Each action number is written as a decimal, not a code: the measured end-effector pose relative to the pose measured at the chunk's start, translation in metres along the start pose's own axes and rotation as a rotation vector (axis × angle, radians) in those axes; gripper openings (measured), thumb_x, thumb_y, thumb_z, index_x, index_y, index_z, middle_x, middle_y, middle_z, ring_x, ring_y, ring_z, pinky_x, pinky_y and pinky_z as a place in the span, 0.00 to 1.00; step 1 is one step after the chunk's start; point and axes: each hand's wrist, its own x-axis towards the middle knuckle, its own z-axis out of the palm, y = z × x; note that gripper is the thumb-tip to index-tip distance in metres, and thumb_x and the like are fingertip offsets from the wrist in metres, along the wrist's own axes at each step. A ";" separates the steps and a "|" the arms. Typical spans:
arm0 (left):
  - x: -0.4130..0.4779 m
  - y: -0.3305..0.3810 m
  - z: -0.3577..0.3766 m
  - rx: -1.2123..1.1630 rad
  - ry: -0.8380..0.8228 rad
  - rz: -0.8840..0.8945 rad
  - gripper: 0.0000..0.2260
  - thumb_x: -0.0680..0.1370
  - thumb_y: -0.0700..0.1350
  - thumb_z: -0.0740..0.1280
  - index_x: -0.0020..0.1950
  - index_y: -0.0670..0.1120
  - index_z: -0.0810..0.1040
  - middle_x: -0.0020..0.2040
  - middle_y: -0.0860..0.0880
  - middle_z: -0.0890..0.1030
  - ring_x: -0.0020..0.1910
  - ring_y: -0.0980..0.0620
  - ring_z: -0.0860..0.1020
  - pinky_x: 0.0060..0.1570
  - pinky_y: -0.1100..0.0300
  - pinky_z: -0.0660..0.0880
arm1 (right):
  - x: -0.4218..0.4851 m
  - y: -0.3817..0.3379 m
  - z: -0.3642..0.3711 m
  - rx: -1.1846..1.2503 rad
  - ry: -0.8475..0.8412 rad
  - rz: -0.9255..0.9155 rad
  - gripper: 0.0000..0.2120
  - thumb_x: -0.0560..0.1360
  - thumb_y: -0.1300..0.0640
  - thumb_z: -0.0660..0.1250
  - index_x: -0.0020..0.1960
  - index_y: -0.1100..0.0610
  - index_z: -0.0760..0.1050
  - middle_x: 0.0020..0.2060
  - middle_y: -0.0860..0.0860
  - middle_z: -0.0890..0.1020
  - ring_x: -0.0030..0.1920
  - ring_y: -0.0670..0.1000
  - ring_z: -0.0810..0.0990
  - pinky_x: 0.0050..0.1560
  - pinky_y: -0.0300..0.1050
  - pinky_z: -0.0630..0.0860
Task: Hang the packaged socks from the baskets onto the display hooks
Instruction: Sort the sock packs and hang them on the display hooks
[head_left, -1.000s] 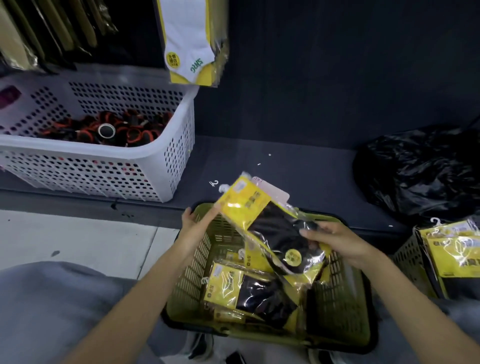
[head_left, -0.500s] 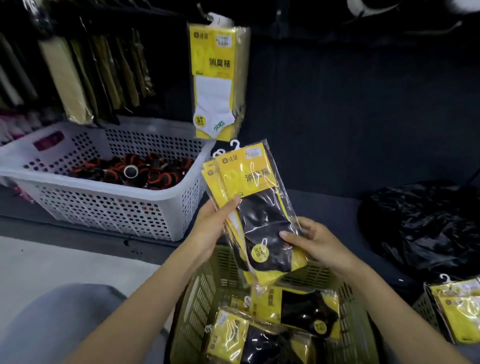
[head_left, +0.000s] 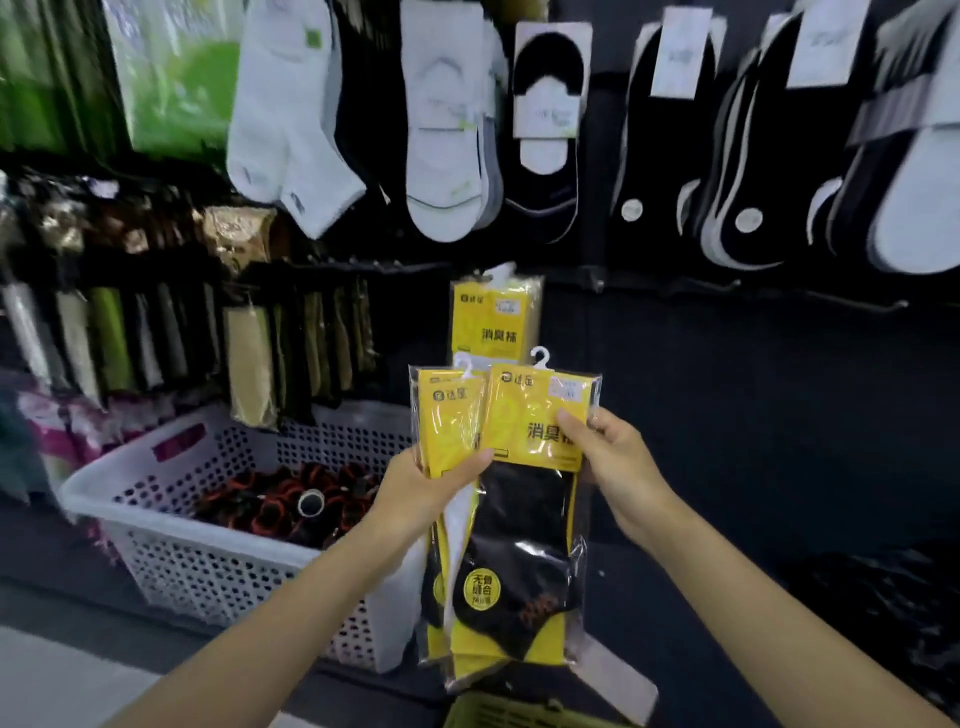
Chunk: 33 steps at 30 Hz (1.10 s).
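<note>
Two yellow sock packs with white plastic hangers are raised in front of the dark display wall. My left hand (head_left: 423, 486) grips the rear pack (head_left: 449, 421), thumb across its front. My right hand (head_left: 605, 457) pinches the front pack (head_left: 524, 519), which shows black socks, by its right edge. Just behind them a matching yellow pack (head_left: 491, 317) hangs on a display hook. The olive basket (head_left: 498, 714) shows only its rim at the bottom edge.
A white perforated basket (head_left: 171, 556) of black and orange items stands at the left. Rows of white and black socks (head_left: 447, 130) hang above, narrow packs (head_left: 249, 358) at the left. Bare hooks (head_left: 852, 304) jut from the wall at right. A black bag (head_left: 883, 603) lies low right.
Both hands have lifted the sock packs up from over the olive basket to the level of the hanging yellow pack. My view has tilted upward to the display wall.
</note>
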 end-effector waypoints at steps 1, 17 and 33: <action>0.002 0.005 -0.008 0.021 0.009 0.017 0.04 0.73 0.52 0.70 0.46 0.55 0.81 0.38 0.64 0.83 0.38 0.69 0.80 0.31 0.78 0.71 | 0.005 -0.003 0.004 -0.011 0.003 0.001 0.06 0.79 0.56 0.63 0.53 0.53 0.79 0.44 0.48 0.86 0.44 0.45 0.85 0.45 0.40 0.79; 0.056 0.068 -0.105 0.030 0.351 0.169 0.03 0.75 0.56 0.66 0.45 0.58 0.77 0.40 0.63 0.80 0.40 0.66 0.76 0.35 0.71 0.67 | 0.096 -0.055 0.065 -0.216 0.093 -0.131 0.06 0.80 0.60 0.61 0.50 0.53 0.76 0.50 0.54 0.83 0.51 0.53 0.82 0.56 0.49 0.77; 0.056 0.071 -0.076 -0.039 0.219 0.144 0.08 0.76 0.51 0.67 0.52 0.50 0.79 0.47 0.57 0.82 0.36 0.71 0.78 0.28 0.79 0.69 | 0.097 -0.016 0.048 -0.351 0.310 -0.046 0.15 0.77 0.54 0.67 0.61 0.57 0.72 0.58 0.52 0.76 0.52 0.47 0.75 0.49 0.38 0.68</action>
